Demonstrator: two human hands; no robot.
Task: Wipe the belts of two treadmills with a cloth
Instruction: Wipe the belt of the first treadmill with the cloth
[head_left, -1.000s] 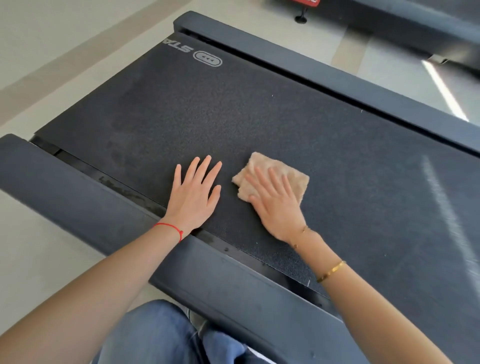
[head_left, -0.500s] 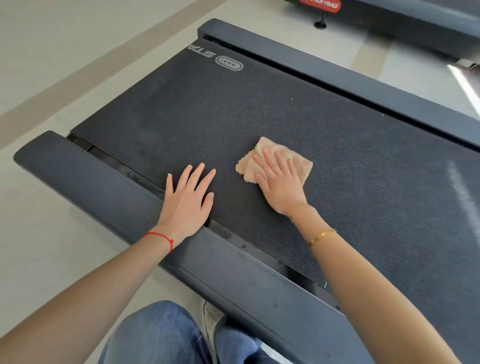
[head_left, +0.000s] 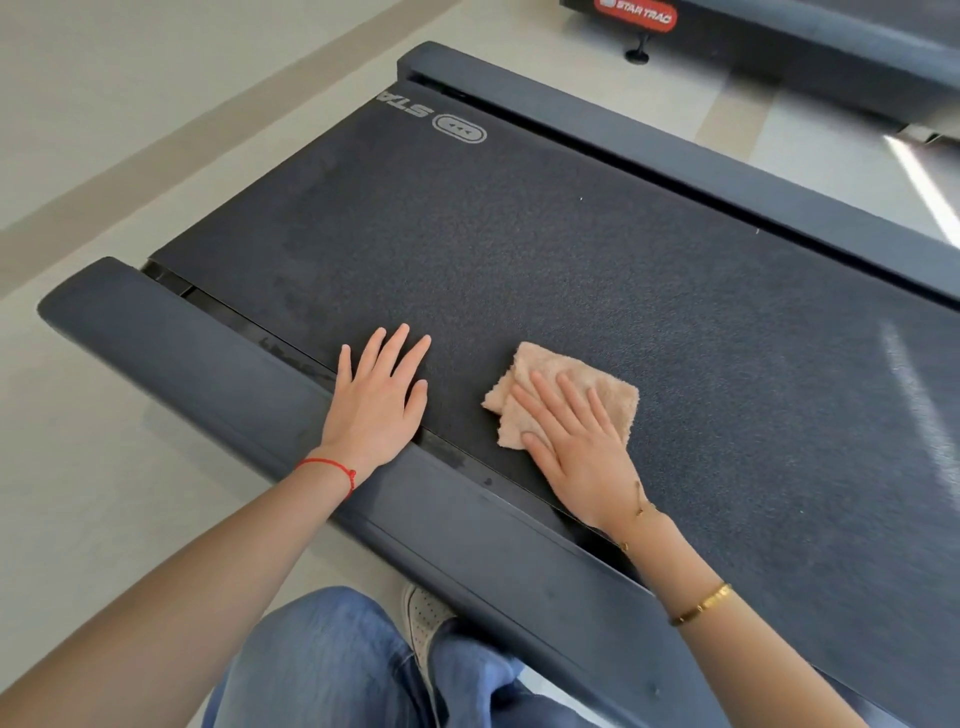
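Note:
A dark textured treadmill belt (head_left: 597, 249) fills the middle of the view, with a white logo near its far end. A folded beige cloth (head_left: 587, 379) lies on the belt near its near edge. My right hand (head_left: 576, 447) presses flat on the cloth with straight fingers. My left hand (head_left: 376, 400) rests flat across the belt's near edge and the side rail, fingers spread, a red string at the wrist. A second treadmill (head_left: 810, 47) with a red label shows at the top right.
The near side rail (head_left: 218, 374) runs diagonally in front of me, the far side rail (head_left: 675, 156) behind the belt. My jeans-clad knees (head_left: 332, 670) and a white shoe sit below the rail. Pale floor with a tan stripe lies to the left.
My right hand has drawn the cloth toward me, closer to the belt's near edge. The camera has shifted, so the treadmill's end sits further right. My left hand stays flat in place.

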